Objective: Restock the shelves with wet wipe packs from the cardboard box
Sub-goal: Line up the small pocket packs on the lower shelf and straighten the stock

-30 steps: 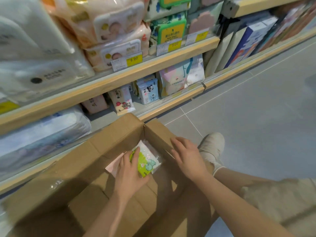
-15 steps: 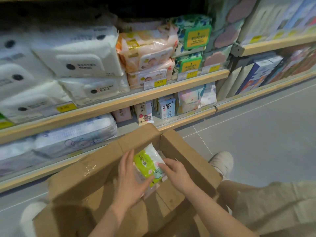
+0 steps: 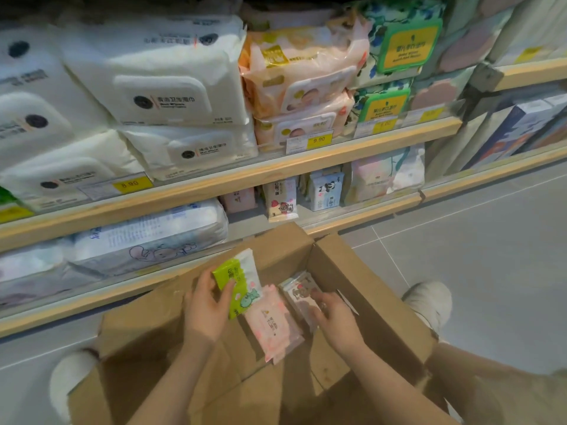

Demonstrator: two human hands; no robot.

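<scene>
Head view: left hand (image 3: 206, 311) gripping green wet wipe pack (image 3: 237, 282) above cardboard box (image 3: 362, 289); right hand (image 3: 336, 317) resting, fingers relaxed, on brown-print pack (image 3: 299, 291) inside, beside pink pack (image 3: 271, 323).

The grey tiled floor (image 3: 478, 271) carries an open cardboard box (image 3: 368, 289), set just in front of the wooden shelves. The upper shelf (image 3: 245, 179) bears stacked white wet wipe packs (image 3: 159, 75), pink baby wipe packs (image 3: 303, 75) and green-lidded packs (image 3: 395, 53). The bottom shelf (image 3: 362, 214) holds a large pale pack (image 3: 147, 237) and small upright packs (image 3: 280, 199), one with a panda (image 3: 326, 191).
</scene>
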